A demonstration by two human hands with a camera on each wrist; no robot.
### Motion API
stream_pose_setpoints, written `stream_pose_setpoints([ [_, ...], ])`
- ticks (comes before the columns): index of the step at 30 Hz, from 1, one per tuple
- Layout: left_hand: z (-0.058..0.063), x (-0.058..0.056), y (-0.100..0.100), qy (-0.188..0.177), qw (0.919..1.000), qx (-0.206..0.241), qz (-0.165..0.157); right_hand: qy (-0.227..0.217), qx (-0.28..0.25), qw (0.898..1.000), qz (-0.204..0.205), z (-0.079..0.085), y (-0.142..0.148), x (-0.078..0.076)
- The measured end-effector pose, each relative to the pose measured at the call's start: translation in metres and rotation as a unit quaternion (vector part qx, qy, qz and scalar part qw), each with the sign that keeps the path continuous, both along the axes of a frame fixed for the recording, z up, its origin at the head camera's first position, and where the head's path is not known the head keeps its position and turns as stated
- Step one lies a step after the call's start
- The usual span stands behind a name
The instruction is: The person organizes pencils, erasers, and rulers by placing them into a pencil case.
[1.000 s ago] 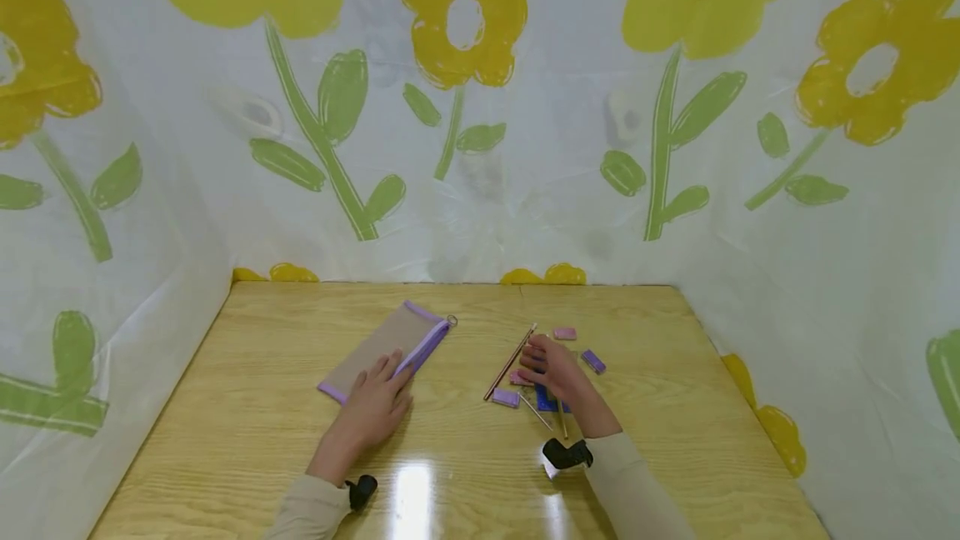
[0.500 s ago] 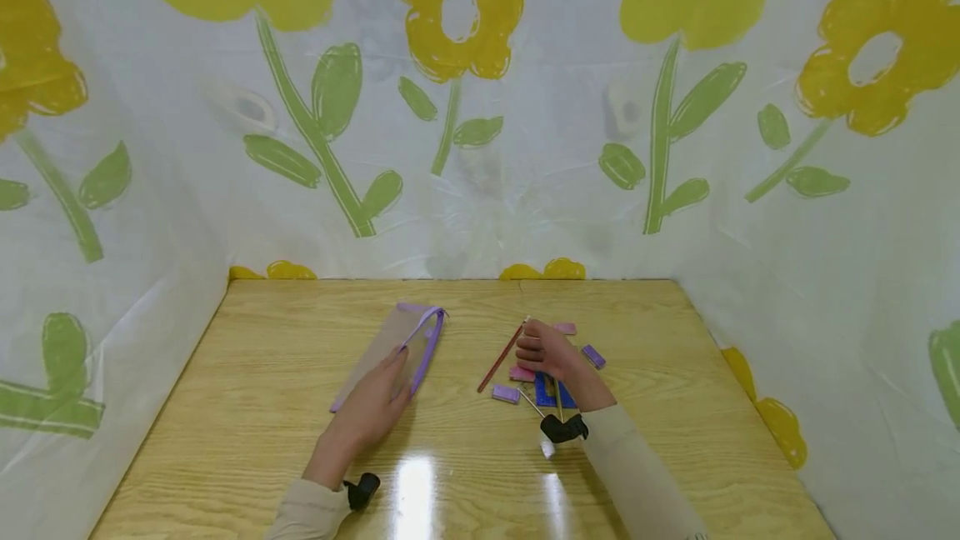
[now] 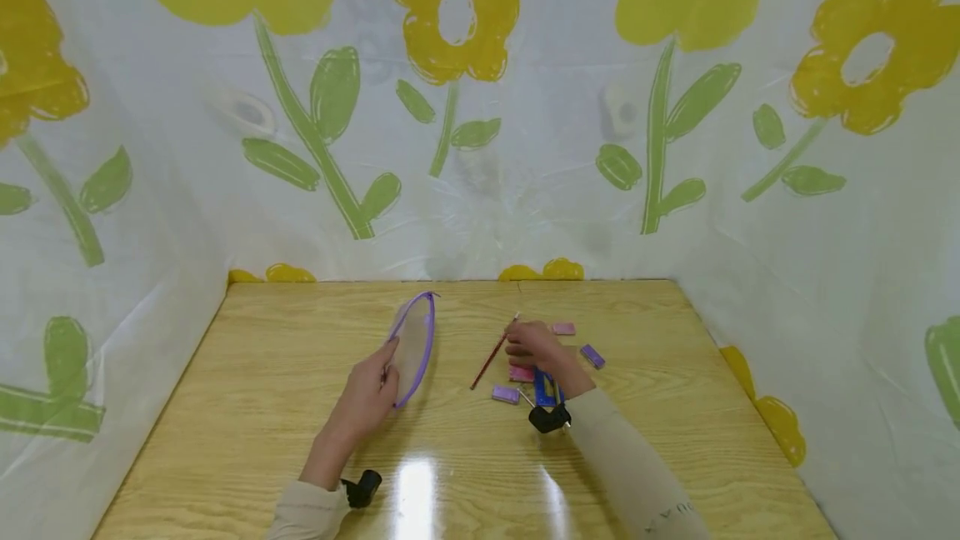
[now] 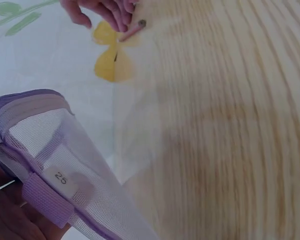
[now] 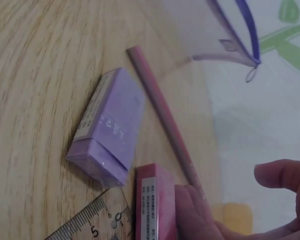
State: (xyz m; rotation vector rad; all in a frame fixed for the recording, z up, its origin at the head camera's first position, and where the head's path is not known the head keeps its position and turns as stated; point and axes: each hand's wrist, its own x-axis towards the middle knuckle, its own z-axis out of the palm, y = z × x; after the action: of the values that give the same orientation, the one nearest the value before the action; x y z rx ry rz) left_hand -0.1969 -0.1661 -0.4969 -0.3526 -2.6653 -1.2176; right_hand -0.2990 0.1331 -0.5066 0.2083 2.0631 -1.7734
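Observation:
My left hand point(image 3: 366, 394) grips a mesh zip pencil pouch point(image 3: 414, 348) with purple trim, holding its mouth apart. In the left wrist view the pouch point(image 4: 85, 165) carries a tag marked 25. Over the stationery to the right, my right hand point(image 3: 542, 350) has its fingertips at the upper part of a red pencil point(image 3: 489, 363). The right wrist view shows the thumb point(image 5: 280, 175) well away from the fingers point(image 5: 195, 215), which lie against the pencil point(image 5: 162, 112) behind a pink eraser point(image 5: 155, 205). A lavender eraser point(image 5: 107, 125) lies beside them.
A clear ruler point(image 5: 92, 220) lies near the erasers. Under the right wrist is a blue flat item point(image 3: 543, 388). Behind the right hand lie another pink eraser point(image 3: 564, 329) and a violet one point(image 3: 592, 356). A flower-printed cloth point(image 3: 495, 223) walls the wooden table point(image 3: 300, 332).
The left hand has raised the pouch from lying flat and spread its mouth. The right hand has shifted left, and the red pencil has moved slightly left with it.

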Motion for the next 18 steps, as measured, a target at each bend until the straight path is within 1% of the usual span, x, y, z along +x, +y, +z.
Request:
stream_pose_setpoints([
  [2,0.0,0.0,0.0,-0.006,0.9999,0.01,0.006,0.011,0.026,1.0,-0.002,-0.001,-0.006,-0.001],
  [4,0.0,-0.001,0.0,-0.01,0.9998,0.014,0.01,0.038,0.078,0.996,0.004,-0.001,-0.013,-0.004],
  [5,0.0,-0.002,0.0,-0.012,0.9997,0.015,0.012,0.057,0.11,0.992,0.003,-0.001,-0.016,-0.005],
  [7,0.0,-0.002,-0.001,-0.01,0.9998,0.014,0.013,0.099,0.179,0.979,0.002,-0.002,-0.025,-0.009],
  [9,0.0,-0.002,-0.002,-0.009,0.9998,0.016,0.009,0.139,0.252,0.958,0.001,-0.004,-0.035,-0.013],
  [10,0.0,-0.003,-0.002,-0.007,0.9998,0.019,0.007,0.155,0.277,0.948,-0.004,-0.006,-0.039,-0.016],
  [12,0.0,-0.003,-0.002,-0.004,0.9998,0.02,0.006,0.177,0.31,0.934,-0.016,-0.011,-0.046,-0.02],
  [13,-0.001,-0.003,-0.002,-0.006,0.9997,0.024,0.004,0.184,0.321,0.929,-0.02,-0.014,-0.049,-0.021],
  [16,-0.002,-0.002,-0.002,-0.003,0.9997,0.024,0.011,0.208,0.334,0.919,-0.032,-0.018,-0.053,-0.022],
  [18,-0.002,-0.001,-0.002,0.0,0.9996,0.024,0.015,0.214,0.338,0.916,-0.033,-0.02,-0.054,-0.022],
])
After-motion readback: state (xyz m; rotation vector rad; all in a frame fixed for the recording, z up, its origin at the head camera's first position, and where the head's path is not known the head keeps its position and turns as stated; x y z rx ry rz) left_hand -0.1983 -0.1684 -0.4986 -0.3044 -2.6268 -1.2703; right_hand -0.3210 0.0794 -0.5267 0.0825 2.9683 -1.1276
